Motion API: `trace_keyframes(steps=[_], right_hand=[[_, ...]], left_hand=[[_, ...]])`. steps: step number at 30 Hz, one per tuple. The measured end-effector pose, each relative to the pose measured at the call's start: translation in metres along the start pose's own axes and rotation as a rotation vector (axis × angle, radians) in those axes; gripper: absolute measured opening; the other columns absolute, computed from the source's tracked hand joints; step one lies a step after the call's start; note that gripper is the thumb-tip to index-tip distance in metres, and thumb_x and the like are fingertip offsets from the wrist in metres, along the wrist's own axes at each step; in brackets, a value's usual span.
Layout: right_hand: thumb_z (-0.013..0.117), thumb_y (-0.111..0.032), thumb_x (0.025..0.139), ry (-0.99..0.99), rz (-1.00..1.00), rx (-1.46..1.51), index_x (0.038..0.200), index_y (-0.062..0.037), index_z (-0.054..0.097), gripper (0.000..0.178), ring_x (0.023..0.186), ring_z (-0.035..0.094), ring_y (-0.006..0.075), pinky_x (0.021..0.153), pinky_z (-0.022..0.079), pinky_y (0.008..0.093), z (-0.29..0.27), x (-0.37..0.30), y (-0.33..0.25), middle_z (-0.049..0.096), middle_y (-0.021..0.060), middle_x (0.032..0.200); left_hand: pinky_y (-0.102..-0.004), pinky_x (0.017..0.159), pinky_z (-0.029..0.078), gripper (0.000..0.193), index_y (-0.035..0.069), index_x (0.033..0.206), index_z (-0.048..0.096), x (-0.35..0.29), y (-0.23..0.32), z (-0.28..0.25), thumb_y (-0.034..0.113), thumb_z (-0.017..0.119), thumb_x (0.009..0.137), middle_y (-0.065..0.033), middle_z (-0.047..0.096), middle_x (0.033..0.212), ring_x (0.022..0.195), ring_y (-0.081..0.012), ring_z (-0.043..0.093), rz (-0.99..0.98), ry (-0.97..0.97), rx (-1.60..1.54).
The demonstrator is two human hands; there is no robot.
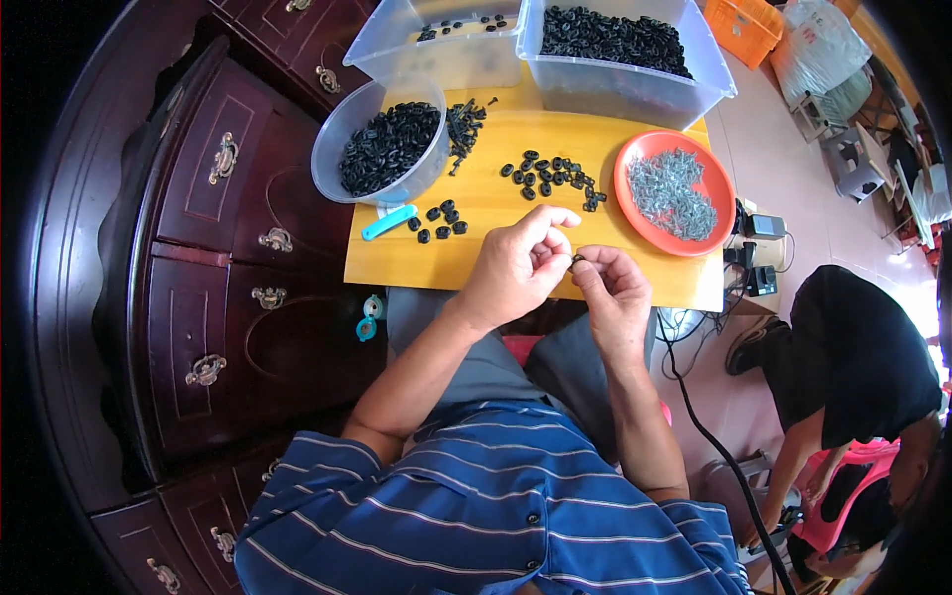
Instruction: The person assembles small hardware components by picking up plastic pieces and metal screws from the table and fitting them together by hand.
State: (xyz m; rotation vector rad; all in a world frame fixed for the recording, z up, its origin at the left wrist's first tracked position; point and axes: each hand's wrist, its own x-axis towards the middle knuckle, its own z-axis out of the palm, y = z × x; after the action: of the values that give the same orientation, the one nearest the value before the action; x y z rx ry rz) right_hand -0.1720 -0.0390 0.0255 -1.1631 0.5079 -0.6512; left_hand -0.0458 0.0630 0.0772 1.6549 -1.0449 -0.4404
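Note:
Over the near edge of the yellow table (476, 263), my two hands meet at the fingertips. My right hand (617, 293) pinches a small dark part (576, 260) between thumb and fingers. Beside it, the thumb and a finger of my left hand (521, 260) are pressed together; whatever they hold is hidden. Just beyond my hands lies a loose group of small black oval parts (544, 177). A smaller group of black parts (424, 236) is to the left, near a turquoise-handled tool (389, 222). At the right, a red plate (624, 198) holds many small silvery metal pieces (674, 198).
A round clear tub (327, 164) of black parts stands at left, beside dark screw-like pieces (464, 129). Two clear bins (436, 64) (625, 94) stand at the back. Dark wooden drawers (208, 188) flank the left. Another person (853, 357) bends down at right, near cables (704, 416).

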Motion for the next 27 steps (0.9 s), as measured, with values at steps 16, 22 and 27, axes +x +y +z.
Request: trace_keyframes(steps=[16,22,27], right_hand=[[0.066,-0.003,0.097,0.013,0.098,0.199,0.109,-0.0015,0.067,0.013,0.087,0.067,0.0099,0.080,0.053,0.0240,-0.006,0.005,-0.014,0.072,0.0050,0.095],[0.067,-0.003,0.096,0.004,0.126,0.188,0.110,-0.0011,0.066,0.014,0.086,0.067,0.0094,0.079,0.054,0.0240,-0.006,0.005,-0.017,0.072,0.0050,0.095],[0.067,-0.003,0.096,-0.005,0.119,0.175,0.111,-0.0008,0.066,0.015,0.086,0.067,0.0099,0.079,0.054,0.0245,-0.007,0.006,-0.014,0.072,0.0052,0.096]], left_hand=[[-0.0448,0.077,0.056,0.035,0.008,0.122,0.067,0.024,-0.087,-0.021,0.012,0.068,0.088,-0.0129,0.067,0.103,0.092,-0.0343,0.069,0.055,0.136,0.685],[-0.0449,0.078,0.056,0.029,0.008,0.116,0.070,0.021,-0.088,-0.020,0.013,0.068,0.088,-0.0123,0.067,0.103,0.091,-0.0348,0.068,0.055,0.156,0.678],[-0.0447,0.077,0.056,0.021,0.008,0.108,0.072,0.025,-0.081,-0.019,0.014,0.069,0.088,-0.0117,0.067,0.100,0.090,-0.0341,0.068,0.050,0.182,0.658]])
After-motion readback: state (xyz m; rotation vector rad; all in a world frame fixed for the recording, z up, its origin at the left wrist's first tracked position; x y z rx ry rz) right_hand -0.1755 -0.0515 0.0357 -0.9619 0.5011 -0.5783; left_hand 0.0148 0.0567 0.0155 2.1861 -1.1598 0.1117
